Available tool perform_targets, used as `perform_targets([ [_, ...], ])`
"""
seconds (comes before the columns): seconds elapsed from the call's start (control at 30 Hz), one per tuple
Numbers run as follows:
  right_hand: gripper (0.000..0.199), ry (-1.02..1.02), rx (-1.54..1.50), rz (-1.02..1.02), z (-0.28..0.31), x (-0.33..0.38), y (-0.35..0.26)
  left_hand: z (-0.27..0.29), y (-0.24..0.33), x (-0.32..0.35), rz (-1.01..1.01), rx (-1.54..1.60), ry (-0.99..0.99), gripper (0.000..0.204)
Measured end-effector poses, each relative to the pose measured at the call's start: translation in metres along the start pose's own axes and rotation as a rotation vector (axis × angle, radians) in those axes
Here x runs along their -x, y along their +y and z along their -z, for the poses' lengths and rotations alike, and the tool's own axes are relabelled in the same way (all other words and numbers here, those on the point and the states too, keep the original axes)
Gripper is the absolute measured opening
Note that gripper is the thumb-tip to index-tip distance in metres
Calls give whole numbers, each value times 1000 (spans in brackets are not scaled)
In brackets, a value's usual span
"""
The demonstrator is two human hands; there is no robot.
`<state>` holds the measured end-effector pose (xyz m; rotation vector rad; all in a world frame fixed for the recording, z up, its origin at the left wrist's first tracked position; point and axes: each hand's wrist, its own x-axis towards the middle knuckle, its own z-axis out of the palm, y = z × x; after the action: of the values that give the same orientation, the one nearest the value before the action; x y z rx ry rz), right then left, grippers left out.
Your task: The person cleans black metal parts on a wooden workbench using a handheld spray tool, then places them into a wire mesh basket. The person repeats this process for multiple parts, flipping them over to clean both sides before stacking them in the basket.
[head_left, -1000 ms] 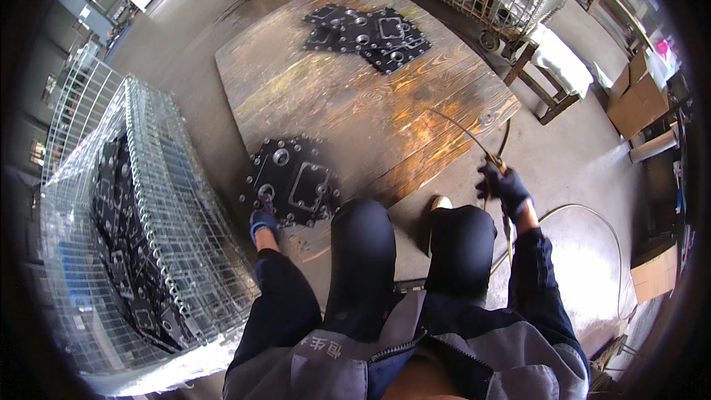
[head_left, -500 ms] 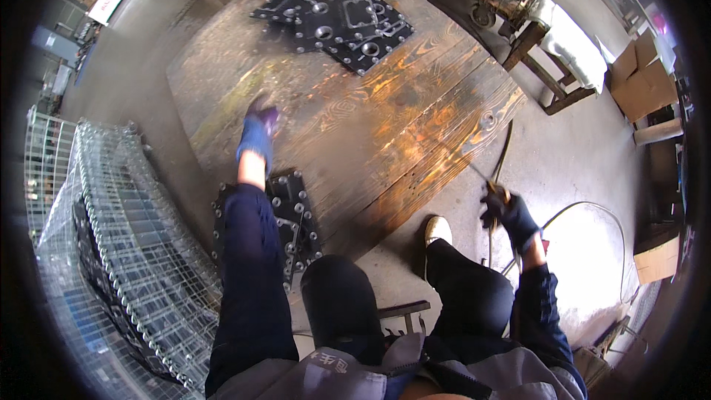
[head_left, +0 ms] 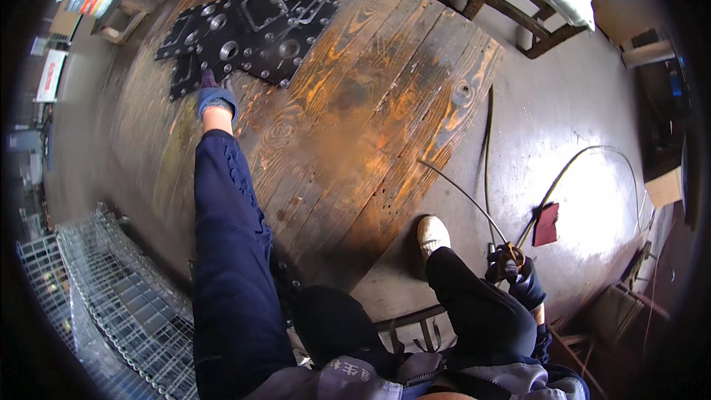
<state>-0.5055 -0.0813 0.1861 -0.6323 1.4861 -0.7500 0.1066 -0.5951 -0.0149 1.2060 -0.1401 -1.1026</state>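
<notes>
My left hand, in a blue and purple glove, reaches far across the wooden table to the near edge of several overlapping black plates. Its fingers are stretched out and apart, with the tips at the plate edge. The plates carry metal studs, round holes and raised rectangular outlines. Low at the right, beside my knee, my dark-gloved right hand is closed around an air blow gun with an orange-brown body. Its long thin nozzle curves up toward the table's right edge.
The worn wooden table fills the middle. A hose loops over the floor near a dark red piece. Wire mesh cages stand at the lower left, and a wooden stand is at the upper right.
My left hand has moved forward over the table to the black plates. My right hand has dropped lower with the air blow gun. The view has shifted.
</notes>
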Motion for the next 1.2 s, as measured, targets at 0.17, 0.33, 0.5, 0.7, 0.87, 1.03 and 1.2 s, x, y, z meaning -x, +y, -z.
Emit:
perform_targets([
  [0.17, 56, 21, -30, 17, -6, 2, -2, -22, -42, 68, 261, -36, -273, 23],
  [0.33, 59, -30, -79, 15, -12, -2, -6, -67, -81, 187, 241, 152, -160, 19],
  [0.5, 45, -215, -9, 135, -26, 6, -29, -10, -99, 276, 88, -36, -87, 17],
  [0.7, 38, -147, 153, 240, -57, -1, -52, 50, -48, 391, 235, -828, -219, 43],
  [0.87, 41, -43, 48, -115, -26, 29, -34, 65, -30, 482, -94, -1111, -341, 53],
  [1.03, 46, -234, -42, -256, 3, 36, 16, 68, -13, 459, -99, -1452, -296, 34],
  [1.2, 43, -293, -169, -337, 6, 49, 36, 39, -17, 501, 4, -1286, -340, 46],
])
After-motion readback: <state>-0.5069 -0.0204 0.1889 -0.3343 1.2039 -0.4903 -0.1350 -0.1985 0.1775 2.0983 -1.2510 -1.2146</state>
